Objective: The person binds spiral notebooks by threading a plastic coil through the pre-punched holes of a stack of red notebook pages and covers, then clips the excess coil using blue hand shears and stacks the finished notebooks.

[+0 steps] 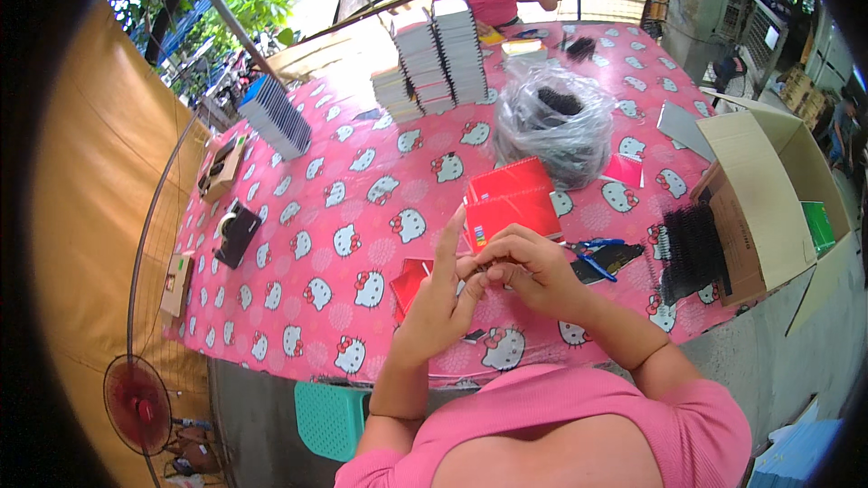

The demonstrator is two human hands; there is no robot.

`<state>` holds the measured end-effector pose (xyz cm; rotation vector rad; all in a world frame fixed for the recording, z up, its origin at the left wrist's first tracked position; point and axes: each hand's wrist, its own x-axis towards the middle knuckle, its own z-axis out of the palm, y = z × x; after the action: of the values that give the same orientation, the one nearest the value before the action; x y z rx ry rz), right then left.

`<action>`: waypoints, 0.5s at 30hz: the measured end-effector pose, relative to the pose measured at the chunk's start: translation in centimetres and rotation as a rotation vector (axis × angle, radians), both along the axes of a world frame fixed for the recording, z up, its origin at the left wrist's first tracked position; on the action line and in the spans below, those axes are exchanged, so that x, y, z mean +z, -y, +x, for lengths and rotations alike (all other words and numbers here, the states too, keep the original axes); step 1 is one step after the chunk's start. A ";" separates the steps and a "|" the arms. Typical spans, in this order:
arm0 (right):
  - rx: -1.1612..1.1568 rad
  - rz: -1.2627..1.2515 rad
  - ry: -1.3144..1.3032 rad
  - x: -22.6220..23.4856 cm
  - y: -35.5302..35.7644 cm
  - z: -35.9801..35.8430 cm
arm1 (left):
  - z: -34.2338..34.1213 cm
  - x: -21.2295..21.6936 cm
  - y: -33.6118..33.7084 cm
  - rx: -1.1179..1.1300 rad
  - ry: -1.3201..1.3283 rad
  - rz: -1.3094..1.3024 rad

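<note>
- Both the left hand [440, 294] and the right hand [527, 273] have bent fingers, meeting at the tips; the left index finger is straight.
- Whether they pinch a small thing, one cannot tell.
- Red notebooks [514, 215] lie just beyond, on the tabletop [316, 217].
- Blue-handled pliers [599, 267] are near the right hand.

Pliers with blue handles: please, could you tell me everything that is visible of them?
The pliers have two blue, plastic-looking handles, spread apart and pointing right; their head, hard to make out, points left, toward the red notebooks. They lie, unheld, partly over a black flat item on the pink tablecloth, right of the right hand.
</note>
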<state>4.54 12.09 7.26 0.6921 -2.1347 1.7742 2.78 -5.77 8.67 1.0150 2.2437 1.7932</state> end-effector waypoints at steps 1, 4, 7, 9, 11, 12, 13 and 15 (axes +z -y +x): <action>-0.009 0.004 -0.008 0.3 -0.5 -0.3 | 0.1 0.3 -0.3 -0.009 -0.008 0.004; -0.237 0.165 -0.299 2.2 -3.1 -2.7 | 0.2 0.4 -0.3 0.073 0.029 -0.069; -0.780 0.100 -0.448 2.7 -9.3 -9.7 | -0.5 -1.0 1.7 0.118 -0.298 -0.374; -0.878 0.202 -0.369 3.4 -12.4 -13.5 | -0.3 -3.2 3.8 0.173 -0.273 -0.817; -0.862 0.340 -0.419 1.2 -17.0 -17.8 | 0.4 -5.9 4.7 0.238 -0.208 -0.955; -0.827 0.469 -0.460 0.7 -17.8 -19.3 | 0.8 -7.2 5.5 0.319 -0.125 -1.100; -0.819 0.454 -0.472 0.9 -17.1 -19.7 | 1.4 -8.6 6.5 0.338 -0.131 -1.106; -0.945 0.558 -0.567 1.0 -15.5 -18.5 | 2.1 -11.7 8.2 0.461 0.012 -1.188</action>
<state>-13.95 27.60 8.23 0.1620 -1.9945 0.4360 4.84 -13.97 -3.05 0.2349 2.9217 0.2268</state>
